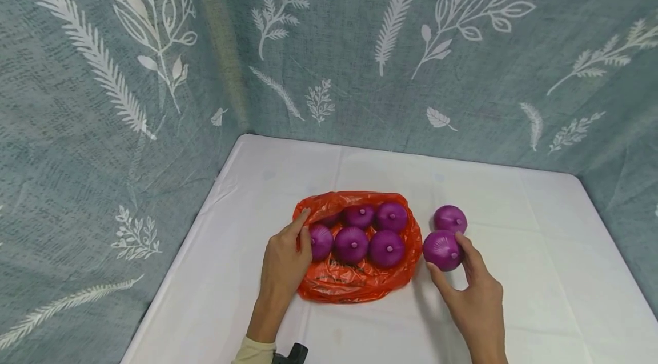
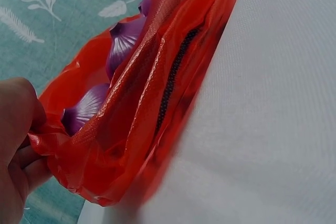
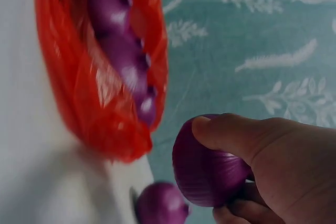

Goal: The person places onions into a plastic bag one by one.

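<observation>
A red plastic bag (image 1: pixel 354 290) lies on the table with its mouth spread, and several purple onions (image 1: pixel 351 245) sit inside it. My left hand (image 1: pixel 285 261) pinches the bag's left rim; the left wrist view shows the red plastic (image 2: pixel 105 171) bunched between thumb and fingers. In my right hand (image 1: pixel 478 290) is one purple onion (image 1: pixel 442 250), gripped between thumb and fingers just right of the bag. The right wrist view shows this held onion (image 3: pixel 207 163) above the table. Behind it in the head view, another onion (image 1: pixel 450 219) rests on the tabletop.
The table (image 1: pixel 534 250) has a white cover. A blue-green curtain (image 1: pixel 349 55) with white leaf prints hangs along its back and sides. Near the bottom edge, a small black object (image 1: pixel 295 354) shows beside the left sleeve (image 1: pixel 254 351).
</observation>
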`<state>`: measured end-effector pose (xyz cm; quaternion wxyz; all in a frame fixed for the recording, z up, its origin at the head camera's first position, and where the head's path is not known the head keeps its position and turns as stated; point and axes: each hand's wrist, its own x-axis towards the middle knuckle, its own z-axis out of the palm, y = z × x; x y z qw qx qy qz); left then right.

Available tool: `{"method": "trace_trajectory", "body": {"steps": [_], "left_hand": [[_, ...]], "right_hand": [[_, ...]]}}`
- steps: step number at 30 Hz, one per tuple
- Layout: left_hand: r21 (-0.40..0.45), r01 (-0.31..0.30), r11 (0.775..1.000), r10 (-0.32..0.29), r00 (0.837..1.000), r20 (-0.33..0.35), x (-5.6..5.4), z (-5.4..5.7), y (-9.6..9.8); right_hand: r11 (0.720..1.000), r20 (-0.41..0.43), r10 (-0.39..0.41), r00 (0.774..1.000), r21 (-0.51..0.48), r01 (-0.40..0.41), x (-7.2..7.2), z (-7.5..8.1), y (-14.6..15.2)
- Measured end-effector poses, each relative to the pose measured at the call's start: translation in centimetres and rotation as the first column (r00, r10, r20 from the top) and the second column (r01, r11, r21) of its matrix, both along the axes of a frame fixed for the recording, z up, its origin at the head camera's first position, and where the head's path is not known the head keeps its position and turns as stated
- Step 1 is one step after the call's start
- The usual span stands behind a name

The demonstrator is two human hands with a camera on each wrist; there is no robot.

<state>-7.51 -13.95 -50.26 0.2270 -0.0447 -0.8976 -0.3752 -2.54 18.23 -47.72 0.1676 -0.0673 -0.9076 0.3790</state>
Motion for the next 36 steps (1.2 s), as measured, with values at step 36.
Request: {"method": "trace_trajectory", "body": {"steps": [36], "left_hand": [[-0.009,-0.015,1.0,0.015,1.0,-0.01,0.3,-0.4,-0.3]], "right_hand": [[0.883,0.037,0.459,0.888,0.091,-0.46,0.0,-0.8,-12.8]]}}
